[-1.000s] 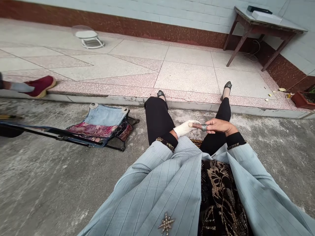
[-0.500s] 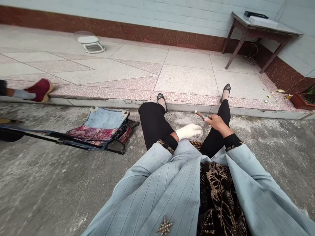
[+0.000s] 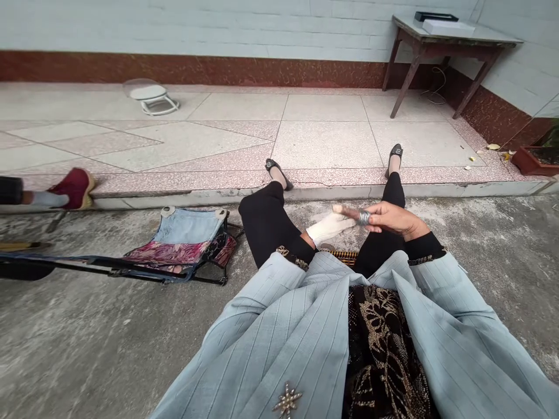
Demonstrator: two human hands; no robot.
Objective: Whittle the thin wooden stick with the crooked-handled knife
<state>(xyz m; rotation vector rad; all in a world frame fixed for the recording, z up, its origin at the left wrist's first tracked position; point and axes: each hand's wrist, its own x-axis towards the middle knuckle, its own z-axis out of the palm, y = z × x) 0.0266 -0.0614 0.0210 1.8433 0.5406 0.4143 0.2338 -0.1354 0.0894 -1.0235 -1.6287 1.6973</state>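
Note:
My right hand (image 3: 395,220) is bare and closed round a short brown stick-like piece (image 3: 347,210) with silvery wire (image 3: 364,217) wound about it. Its pale tip points left, over my other hand. My left hand (image 3: 331,228) wears a white knitted glove. The gloved fingers lie stretched out under the brown piece, close to my right fingertips; the piece partly hides them, and I cannot tell whether they touch it. Both hands are above my lap, between my knees. Below them, part of a woven yellow-and-black seat or basket edge (image 3: 343,257) shows.
On my left stands a low folding chair (image 3: 187,227) with blue and floral cloth. Another person's red shoe (image 3: 76,189) rests by the raised tiled step (image 3: 323,137). A small white stool (image 3: 152,96), a wooden table (image 3: 463,41) and a planter (image 3: 535,161) are beyond.
My right hand has moved left with the brown piece, which now lies across my gloved left fingers. My left foot has turned on the step. The view has tilted slightly up.

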